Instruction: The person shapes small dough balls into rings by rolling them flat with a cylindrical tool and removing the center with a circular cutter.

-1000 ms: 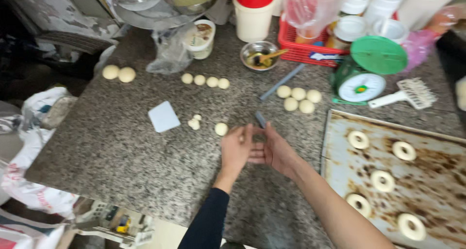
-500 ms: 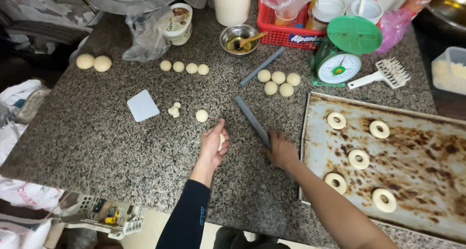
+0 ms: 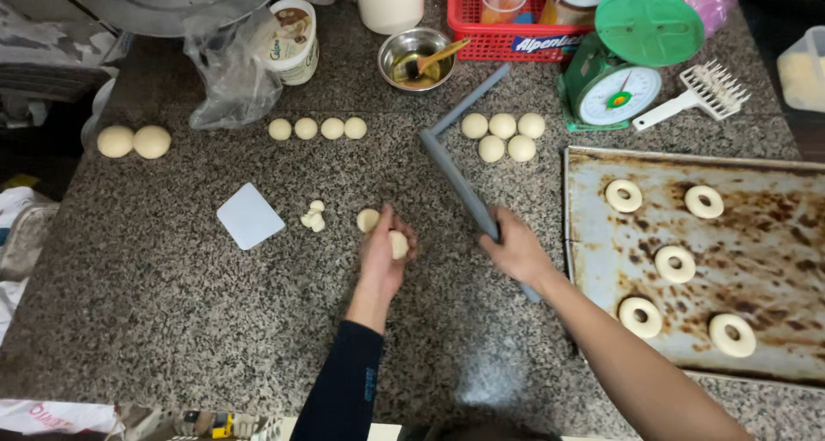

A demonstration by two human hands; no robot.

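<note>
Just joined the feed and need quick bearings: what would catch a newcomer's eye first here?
The two hands at the centre of the speckled stone counter: the left hand cups a small dough piece, while the right hand grips a long grey bar lying diagonally. To the right, a stained baking tray carries five pale dough rings. Behind it stands a green kitchen scale.

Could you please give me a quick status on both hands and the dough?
Left hand holds a dough piece. Right hand grips the grey rod. Another dough ball lies beside the left hand.
</note>
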